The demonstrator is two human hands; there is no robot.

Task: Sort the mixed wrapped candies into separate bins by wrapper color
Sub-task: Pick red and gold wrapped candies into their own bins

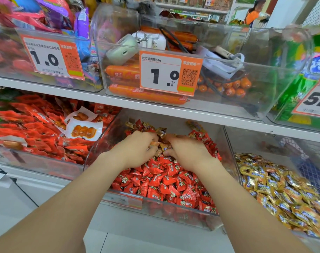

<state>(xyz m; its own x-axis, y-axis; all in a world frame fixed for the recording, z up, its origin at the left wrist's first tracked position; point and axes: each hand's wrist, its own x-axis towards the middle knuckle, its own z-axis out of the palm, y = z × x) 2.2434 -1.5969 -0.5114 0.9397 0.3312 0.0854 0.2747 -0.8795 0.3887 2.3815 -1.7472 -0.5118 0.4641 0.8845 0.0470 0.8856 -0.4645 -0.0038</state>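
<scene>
Head view of a shop shelf with clear plastic bins. The left hand [137, 149] and right hand [187, 152] reached side by side into the middle bin [100, 141] on the lower shelf level, backs upward, almost touching each other. The fingers of both hands were curled down into a small cluster of gold-wrapped candies [162, 146] lying between them. The left hand's fingertips closed round some of these, and the right hand's thumb and fingers closed round others from the opposite side.

The cluster sat toward the rear of the bin, on top of the red-wrapped candies [166, 179] that filled most of it. A few more gold and red pieces lay scattered against the rear wall, behind the hands.

The right bin [250, 141], just beside the middle one, held a gold candy pile [283, 189] heaped toward its front. The left bin [37, 162] held red snack packets [37, 128], two of them with clear windows.

Above, a white shelf [46, 87] carried the upper bin [265, 92]. This contained orange sausages [146, 94], a pale green case [121, 49] and a dark cable. An orange price tag [169, 73] reading 1.0 was fixed to its front wall. A person in an orange top [252, 15] stood far off at the upper right.
</scene>
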